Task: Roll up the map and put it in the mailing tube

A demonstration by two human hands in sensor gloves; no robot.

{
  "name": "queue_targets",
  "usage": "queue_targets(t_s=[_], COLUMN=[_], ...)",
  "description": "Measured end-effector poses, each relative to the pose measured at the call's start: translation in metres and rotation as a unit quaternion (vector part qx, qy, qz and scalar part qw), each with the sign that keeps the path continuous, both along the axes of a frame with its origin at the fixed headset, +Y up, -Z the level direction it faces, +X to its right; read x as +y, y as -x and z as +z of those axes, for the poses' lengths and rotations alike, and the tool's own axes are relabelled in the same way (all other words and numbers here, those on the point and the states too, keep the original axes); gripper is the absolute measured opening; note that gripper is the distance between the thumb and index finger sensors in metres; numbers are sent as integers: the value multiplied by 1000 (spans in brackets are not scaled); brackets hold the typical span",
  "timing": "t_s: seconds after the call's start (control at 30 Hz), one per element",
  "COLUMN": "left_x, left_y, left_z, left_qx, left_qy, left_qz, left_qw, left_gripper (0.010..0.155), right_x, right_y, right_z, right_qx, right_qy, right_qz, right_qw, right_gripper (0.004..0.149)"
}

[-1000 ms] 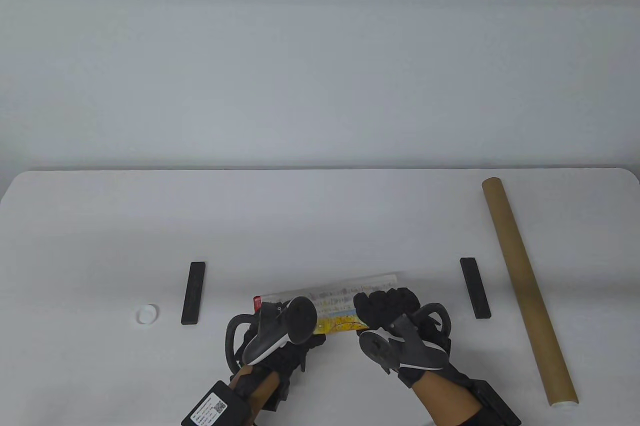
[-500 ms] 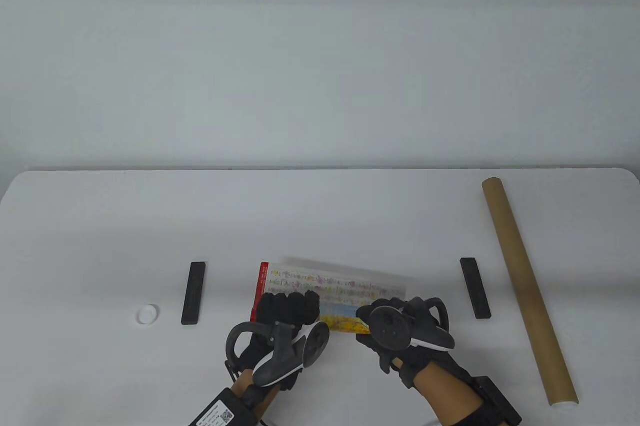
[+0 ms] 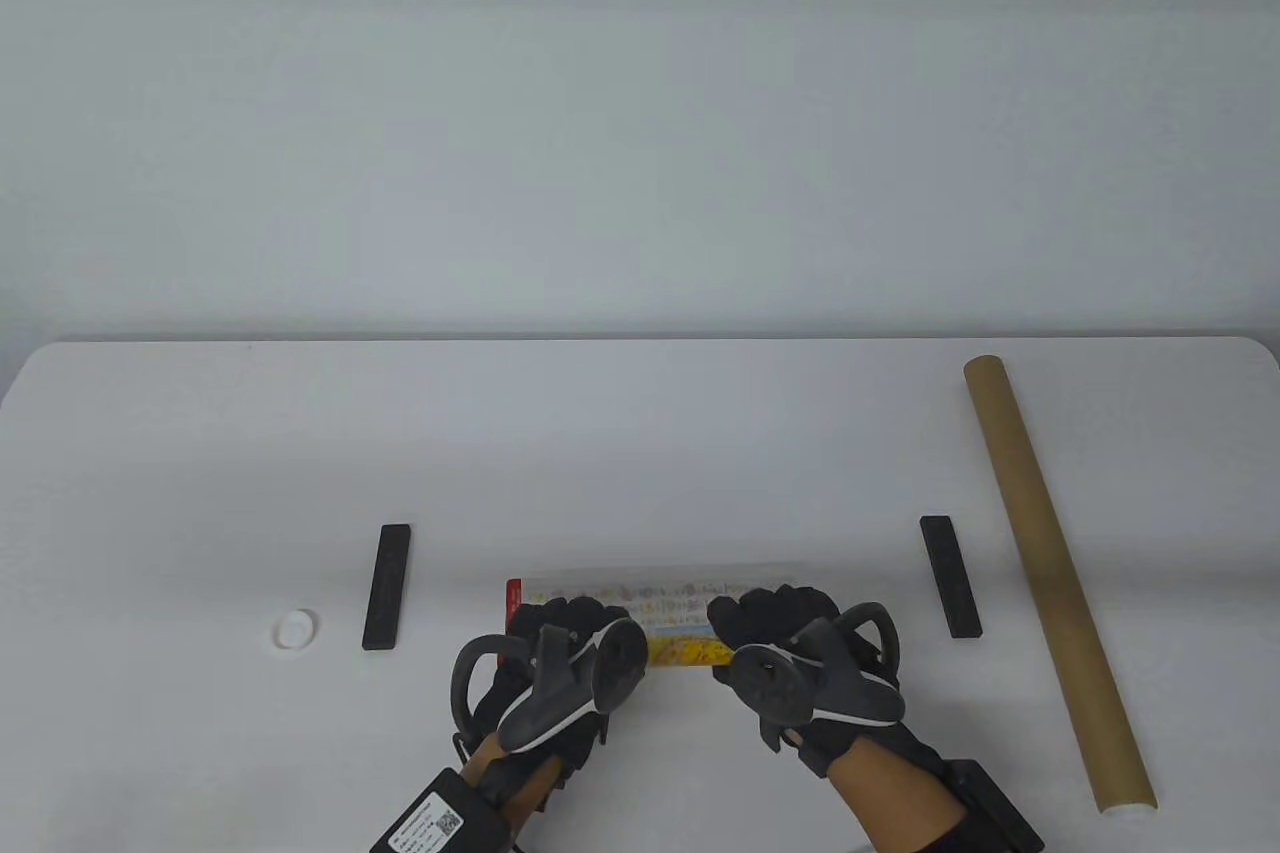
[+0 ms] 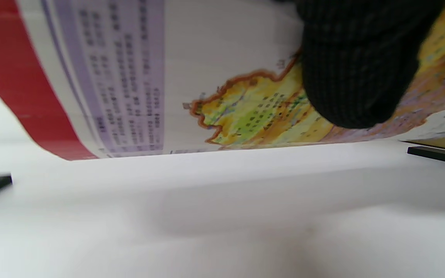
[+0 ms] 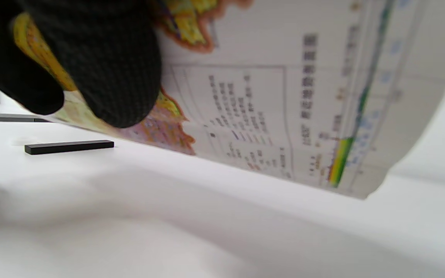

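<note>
— Both hands on it? Which step?
— Rolling. Left hand (image 3: 560, 638) and right hand (image 3: 775, 628) curl their fingers over the map (image 3: 672, 621), gripping the roll between them.
— Next?
— I'd judge: tighten the roll, then carry it to the mailing tube (image 3: 1055, 578), well beyond the right hand.

Map (image 3: 672, 611) between bars (image 3: 387, 586), tube (image 3: 1056, 582) rightmost

Bare recording setup: white table (image 3: 640, 433) against plain wall (image 3: 640, 113).

Yellow-orange map (image 3: 680, 645), red edge
</note>
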State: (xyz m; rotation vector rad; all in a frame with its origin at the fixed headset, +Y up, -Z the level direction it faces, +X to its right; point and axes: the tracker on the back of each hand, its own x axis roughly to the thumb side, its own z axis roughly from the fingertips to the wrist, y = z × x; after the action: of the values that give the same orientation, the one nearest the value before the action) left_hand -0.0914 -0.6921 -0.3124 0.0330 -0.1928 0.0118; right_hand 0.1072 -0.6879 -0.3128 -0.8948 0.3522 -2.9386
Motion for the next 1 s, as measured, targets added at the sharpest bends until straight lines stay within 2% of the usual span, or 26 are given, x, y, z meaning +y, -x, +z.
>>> queue_targets(t_s=[0.1,0.2,0.3,0.43,0.5,0.67,0.8,0.87,1.0], left_x=[-4,-6,-4,0,2,5,5,5,5], left_y=[6,7,4,-6,-10,-9,-8,-8,-7], left_z=[-5,-7,-5,3,6,11,11,10,7], left_qx=[7,4,-2,-11,-14,-35,-34,-34,-28], left_qy=[52,70,52,-16,-43,-118,-115,-102,-68], left_qz=[32,41,26,-42,-63,-59,-60,-60,-47], left_qw=[998,997,998,999,997,991,991,992,996], left_gripper=[49,49,55,67,67,69,65,57,48], right_x=[1,1,-1,-3,-5,-6,-7,-8,-6], right_y=[3,5,4,1,-1,-6,-6,-5,-3], right_z=[3,4,2,-3,-6,-11,-12,-11,-5], right_qx=[3,3,0,-6,-7,-2,2,4,7], right_qy=[-21,-30,-14,26,54,113,122,115,58], right_qz=[6,23,24,0,-16,-66,-68,-63,-34], right_qw=[1000,999,1000,1000,998,991,990,991,998], right_gripper=[62,60,56,53,53,53,54,55,59])
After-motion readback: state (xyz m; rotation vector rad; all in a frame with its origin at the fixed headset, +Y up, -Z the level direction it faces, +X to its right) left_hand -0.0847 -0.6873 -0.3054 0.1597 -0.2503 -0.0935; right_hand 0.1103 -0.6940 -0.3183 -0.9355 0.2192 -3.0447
